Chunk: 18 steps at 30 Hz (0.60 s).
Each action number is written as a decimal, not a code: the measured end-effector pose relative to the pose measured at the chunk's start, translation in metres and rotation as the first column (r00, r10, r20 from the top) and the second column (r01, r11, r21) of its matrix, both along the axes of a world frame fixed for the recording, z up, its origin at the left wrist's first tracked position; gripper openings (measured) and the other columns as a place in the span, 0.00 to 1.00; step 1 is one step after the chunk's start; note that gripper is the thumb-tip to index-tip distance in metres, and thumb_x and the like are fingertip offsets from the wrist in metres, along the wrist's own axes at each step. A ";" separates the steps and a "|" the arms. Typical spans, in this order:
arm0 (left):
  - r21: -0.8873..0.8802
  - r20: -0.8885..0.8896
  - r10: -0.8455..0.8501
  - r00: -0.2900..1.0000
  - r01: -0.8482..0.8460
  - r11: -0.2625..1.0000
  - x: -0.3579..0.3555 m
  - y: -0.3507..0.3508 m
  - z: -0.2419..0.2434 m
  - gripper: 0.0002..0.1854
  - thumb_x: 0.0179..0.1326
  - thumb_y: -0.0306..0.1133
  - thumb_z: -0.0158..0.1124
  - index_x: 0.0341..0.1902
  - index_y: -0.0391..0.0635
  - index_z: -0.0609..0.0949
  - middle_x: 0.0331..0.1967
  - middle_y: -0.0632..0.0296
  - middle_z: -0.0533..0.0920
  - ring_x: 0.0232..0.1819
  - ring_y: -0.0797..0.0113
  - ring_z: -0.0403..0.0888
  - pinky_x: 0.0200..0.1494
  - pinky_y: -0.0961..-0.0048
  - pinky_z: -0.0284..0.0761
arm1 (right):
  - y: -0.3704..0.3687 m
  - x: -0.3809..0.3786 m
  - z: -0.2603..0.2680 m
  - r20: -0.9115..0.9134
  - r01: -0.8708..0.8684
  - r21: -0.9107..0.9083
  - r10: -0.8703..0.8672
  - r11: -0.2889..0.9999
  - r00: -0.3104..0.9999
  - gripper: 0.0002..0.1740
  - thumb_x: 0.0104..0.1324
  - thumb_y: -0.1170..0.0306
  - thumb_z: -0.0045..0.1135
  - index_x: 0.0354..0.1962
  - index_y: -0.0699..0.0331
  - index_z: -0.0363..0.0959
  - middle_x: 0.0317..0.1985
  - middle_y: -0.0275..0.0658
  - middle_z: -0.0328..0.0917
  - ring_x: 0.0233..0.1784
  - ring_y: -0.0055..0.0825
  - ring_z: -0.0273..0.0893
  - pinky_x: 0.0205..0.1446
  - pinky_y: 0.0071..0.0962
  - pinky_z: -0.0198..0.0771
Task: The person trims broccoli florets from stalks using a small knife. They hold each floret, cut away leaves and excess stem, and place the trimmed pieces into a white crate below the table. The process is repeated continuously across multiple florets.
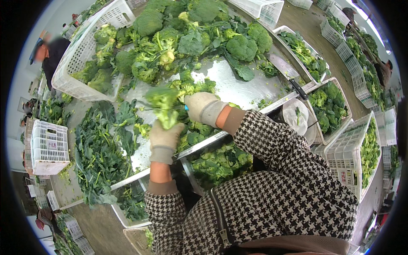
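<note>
My left hand (164, 137), in a cream work glove, grips a broccoli head (162, 100) by its pale stalk. The head is blurred. My right hand (202, 108), gloved alike, closes around a small blue-handled knife (186, 107) beside the stalk; most of its blade is hard to make out. Cut florets (199, 129) lie under and beside my hands on the metal table (245, 87). Beyond them rises a heap of whole broccoli heads (204, 28). Stripped leaves (98, 153) are piled on the left.
A white plastic crate (75, 60) lies tipped at the heap's left, broccoli inside. A black-handled cleaver (298, 87) rests at the table's right edge. Crates of florets (223, 162) and leaves (132, 204) stand below the front edge. Another person (54, 57) stands across at the left.
</note>
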<state>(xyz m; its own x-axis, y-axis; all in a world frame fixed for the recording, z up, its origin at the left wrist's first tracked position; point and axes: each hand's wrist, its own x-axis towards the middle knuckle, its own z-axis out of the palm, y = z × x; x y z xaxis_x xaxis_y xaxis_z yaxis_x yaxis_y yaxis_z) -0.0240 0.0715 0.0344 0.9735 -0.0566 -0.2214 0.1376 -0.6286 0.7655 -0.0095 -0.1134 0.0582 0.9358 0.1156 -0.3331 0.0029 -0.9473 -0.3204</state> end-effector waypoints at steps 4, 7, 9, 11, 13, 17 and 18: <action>0.020 -0.012 -0.036 0.999 0.036 0.999 -0.001 -0.001 -0.003 0.30 0.45 0.46 0.76 0.48 0.37 0.80 0.43 0.43 0.85 0.45 0.47 0.84 0.52 0.59 0.76 | 0.002 0.005 -0.007 0.034 0.030 0.064 -0.032 0.997 0.999 0.16 0.61 0.69 0.53 0.43 0.67 0.80 0.43 0.56 0.83 0.49 0.50 0.82 0.51 0.43 0.78; 0.117 0.012 -0.042 0.999 0.041 0.992 0.001 0.001 0.002 0.32 0.45 0.48 0.75 0.48 0.37 0.78 0.43 0.41 0.84 0.47 0.44 0.83 0.53 0.57 0.76 | 0.000 0.006 -0.017 0.042 0.014 0.180 -0.021 0.984 0.999 0.17 0.61 0.68 0.52 0.44 0.67 0.80 0.42 0.58 0.82 0.48 0.53 0.82 0.53 0.43 0.77; 0.256 0.014 -0.041 0.999 0.036 0.966 0.001 0.001 0.007 0.33 0.46 0.48 0.75 0.49 0.37 0.77 0.44 0.40 0.84 0.48 0.42 0.82 0.53 0.55 0.76 | -0.002 0.009 -0.022 -0.003 0.015 0.281 -0.015 0.960 1.000 0.17 0.61 0.66 0.51 0.43 0.68 0.78 0.37 0.58 0.82 0.43 0.54 0.81 0.49 0.46 0.76; 0.302 -0.015 -0.045 0.999 0.047 0.952 0.002 0.003 0.011 0.34 0.47 0.48 0.74 0.51 0.35 0.75 0.44 0.38 0.84 0.48 0.41 0.82 0.55 0.55 0.76 | -0.008 0.012 -0.024 -0.179 0.125 0.385 -0.059 0.914 0.982 0.18 0.61 0.63 0.53 0.42 0.70 0.78 0.35 0.60 0.81 0.41 0.55 0.81 0.49 0.45 0.76; 0.276 -0.036 -0.036 0.999 0.044 0.960 0.001 0.006 0.013 0.35 0.47 0.49 0.74 0.50 0.34 0.75 0.43 0.38 0.83 0.49 0.42 0.82 0.55 0.56 0.76 | -0.012 0.012 -0.025 -0.037 0.031 0.302 -0.020 0.953 0.999 0.18 0.63 0.62 0.55 0.42 0.69 0.78 0.35 0.59 0.81 0.42 0.54 0.81 0.48 0.45 0.76; 0.311 -0.049 0.005 0.999 0.010 0.950 0.001 0.006 0.015 0.35 0.43 0.49 0.76 0.51 0.38 0.79 0.44 0.43 0.84 0.49 0.46 0.82 0.54 0.58 0.75 | -0.008 0.004 -0.022 0.130 -0.065 0.152 0.045 0.986 0.991 0.16 0.64 0.64 0.55 0.44 0.66 0.77 0.37 0.55 0.82 0.43 0.52 0.81 0.49 0.46 0.76; 0.309 -0.042 0.002 0.999 0.011 0.951 0.000 0.006 0.016 0.34 0.43 0.50 0.76 0.50 0.38 0.79 0.44 0.43 0.84 0.49 0.46 0.82 0.55 0.57 0.75 | -0.005 0.002 -0.020 0.117 -0.061 0.107 0.049 0.992 0.992 0.16 0.64 0.64 0.55 0.44 0.66 0.77 0.37 0.55 0.82 0.43 0.52 0.81 0.49 0.47 0.76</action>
